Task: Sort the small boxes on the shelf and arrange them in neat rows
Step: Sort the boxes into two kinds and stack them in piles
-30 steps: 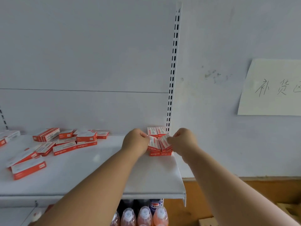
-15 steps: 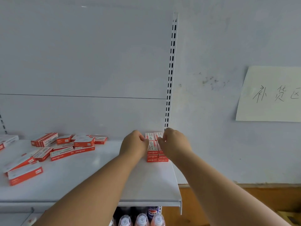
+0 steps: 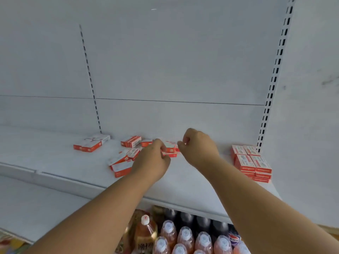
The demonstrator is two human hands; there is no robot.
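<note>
Two white shelf (image 3: 183, 182) tiers, grey back panel (image 3: 165, 61).

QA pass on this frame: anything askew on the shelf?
Yes. The loose boxes mid-shelf lie jumbled at mixed angles, some overlapping, unlike the neat stack at the right end. Another small cluster sits apart, further left. No damage visible.
</note>
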